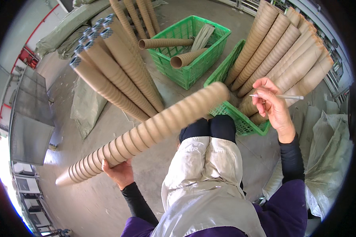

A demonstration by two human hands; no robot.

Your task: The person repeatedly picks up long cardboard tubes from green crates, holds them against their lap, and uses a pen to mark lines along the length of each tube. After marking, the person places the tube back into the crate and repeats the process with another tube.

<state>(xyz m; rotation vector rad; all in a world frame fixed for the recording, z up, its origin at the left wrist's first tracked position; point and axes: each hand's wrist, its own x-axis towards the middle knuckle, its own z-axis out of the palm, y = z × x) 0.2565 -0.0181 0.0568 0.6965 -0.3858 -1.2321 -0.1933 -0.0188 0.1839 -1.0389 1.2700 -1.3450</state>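
My left hand (120,173) grips a long spiral-wound cardboard tube (136,139) from below, near its lower left end. The tube slants across in front of me; its upper right end is blurred and lies short of my right hand (268,103). Between the fingers of my right hand is a slim clear pen (289,97), its tip pointing left. Behind that hand, several cardboard tubes (256,44) lean upright in a green plastic crate (246,123). At the left stands a bundle of tubes (118,68), several with blue-patterned upper ends.
A second green crate (190,71) beyond the held tube contains two tubes, one of them a short tube (185,60), and a pale folded bundle (203,35). Woven sacks (329,166) lie at the right. A wrapped bundle (87,106) and a metal cabinet (32,118) are at the left.
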